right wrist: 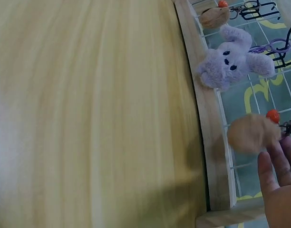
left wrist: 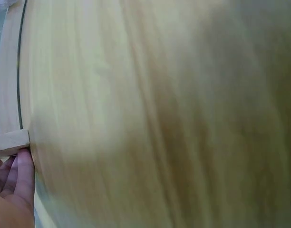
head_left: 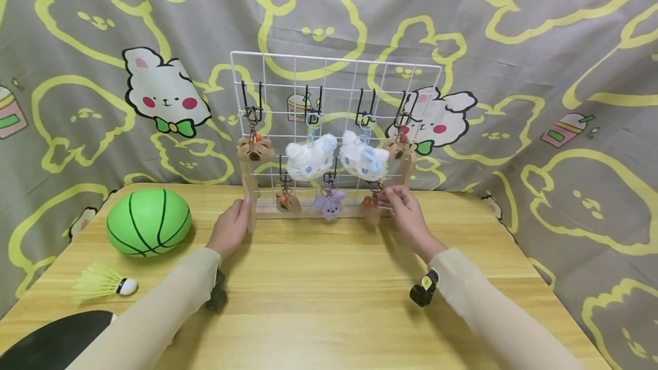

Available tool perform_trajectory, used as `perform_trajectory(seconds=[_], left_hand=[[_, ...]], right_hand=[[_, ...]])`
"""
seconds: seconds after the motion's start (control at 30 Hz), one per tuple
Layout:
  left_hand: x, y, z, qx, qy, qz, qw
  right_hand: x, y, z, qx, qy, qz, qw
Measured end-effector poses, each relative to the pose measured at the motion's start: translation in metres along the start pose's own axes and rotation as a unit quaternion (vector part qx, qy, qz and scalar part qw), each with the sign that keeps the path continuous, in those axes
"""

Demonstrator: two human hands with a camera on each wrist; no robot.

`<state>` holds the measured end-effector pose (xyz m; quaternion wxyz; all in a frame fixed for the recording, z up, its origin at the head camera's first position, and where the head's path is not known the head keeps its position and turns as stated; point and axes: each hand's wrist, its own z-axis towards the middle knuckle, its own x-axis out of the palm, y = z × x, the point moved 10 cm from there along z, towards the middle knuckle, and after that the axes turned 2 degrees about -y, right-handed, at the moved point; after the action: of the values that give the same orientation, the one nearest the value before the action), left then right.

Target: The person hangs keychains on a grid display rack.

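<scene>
A white wire grid rack (head_left: 339, 60) stands upright in a wooden base (head_left: 308, 210). My left hand (head_left: 230, 226) grips the base's left end; in the left wrist view its fingers (left wrist: 24, 173) lie against the wooden foot (left wrist: 10, 142). My right hand (head_left: 408, 216) is at the lower right hook, its fingertips touching or right beside a brown plush keychain (right wrist: 252, 134), which is blurred. Near it hang a lilac plush keychain (head_left: 329, 204) and another brown one (head_left: 288, 202). Above hang two white plush keychains (head_left: 311, 157) and brown bear keychains (head_left: 256, 150) on black hooks.
On the table's left lie a green ball (head_left: 149, 222), a yellow shuttlecock (head_left: 105, 283) and a dark rounded object (head_left: 56, 341), partly behind my left sleeve. A patterned grey curtain (head_left: 205, 27) hangs close behind the rack and along both sides.
</scene>
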<state>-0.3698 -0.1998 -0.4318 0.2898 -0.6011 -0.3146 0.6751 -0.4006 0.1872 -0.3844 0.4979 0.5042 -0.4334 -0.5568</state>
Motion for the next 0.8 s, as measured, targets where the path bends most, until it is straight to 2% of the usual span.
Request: perform_trajectory(seconds=[0.13,0.23,0.33,0.47,0.53,0.6,0.67,0.8], left_hand=[[0.0,0.001,0.0,-0.009,0.022,-0.013,0.9996],[-0.001,0.002,-0.002,-0.02,0.042,-0.009,0.9989],[-0.002,-0.001,-0.003,-0.016,0.055,0.0,0.9983],[-0.008,-0.009,-0.007,0.004,0.066,0.022,0.9975],[-0.015,-0.014,-0.011,0.014,0.068,0.035,0.997],[-0.024,-0.021,-0.015,0.031,0.06,0.052,0.9964],[-0.034,-0.028,-0.019,0.05,0.05,0.068,0.9952],[-0.052,-0.046,-0.028,0.103,0.018,0.123,0.9869]], right_hand=[[-0.002,-0.006,-0.006,0.013,0.015,-0.017,0.9997],[-0.001,-0.011,-0.011,0.018,0.03,-0.038,0.9986],[-0.003,-0.013,-0.018,0.018,0.042,-0.046,0.9979],[-0.009,-0.01,-0.028,-0.003,0.054,-0.065,0.9964],[-0.01,-0.006,-0.033,-0.03,0.064,-0.089,0.9935],[-0.01,-0.001,-0.039,-0.068,0.078,-0.128,0.9863],[-0.009,0.005,-0.046,-0.105,0.086,-0.187,0.9728],[-0.003,0.016,-0.062,-0.177,0.11,-0.301,0.9307]])
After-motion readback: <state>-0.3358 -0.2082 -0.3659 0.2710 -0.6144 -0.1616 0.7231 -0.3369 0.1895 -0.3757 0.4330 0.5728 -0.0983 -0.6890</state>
